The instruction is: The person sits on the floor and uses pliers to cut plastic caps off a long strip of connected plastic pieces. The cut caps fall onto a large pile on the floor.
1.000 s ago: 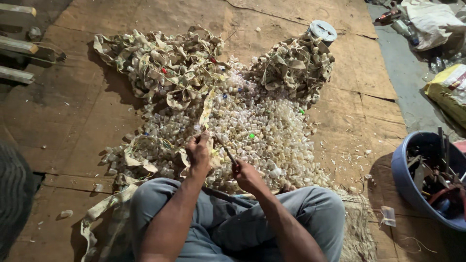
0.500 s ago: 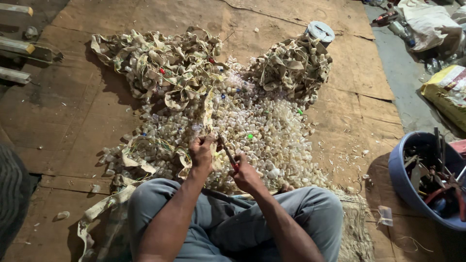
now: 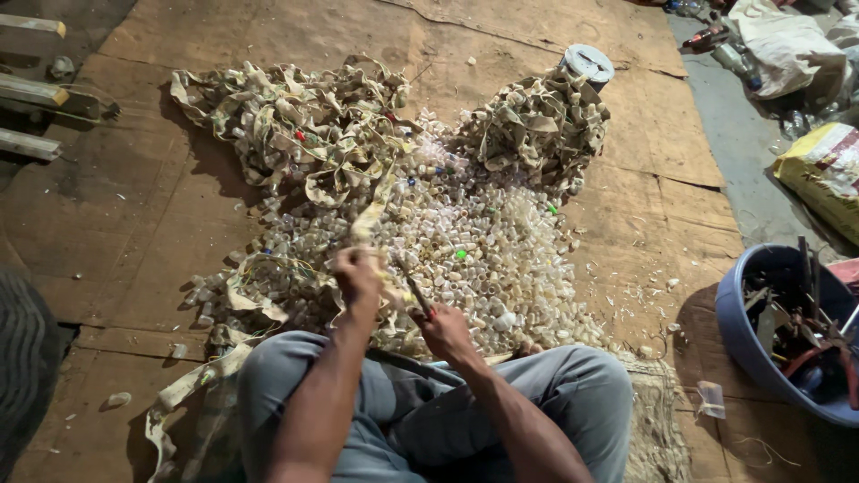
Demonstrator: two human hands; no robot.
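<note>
Warm, fairly dim light falls from above onto the middle of the cardboard floor covering (image 3: 161, 224), so the heap of pale small rings (image 3: 483, 259) shows brightest and nearly washes out. Toward the left edge and the near left corner the picture sinks into dark shadow. The tangled strips (image 3: 286, 125) cast soft shadows leftward. Both hands (image 3: 358, 277) are slightly blurred. The wide lens bends lines at the edges.

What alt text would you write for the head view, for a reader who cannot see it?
Seen from above, a seated person grips a pale strip in the left hand and a thin tool in the right hand. Ahead lies a heap of small pale rings on brown board, with a blue tub at right.
</note>
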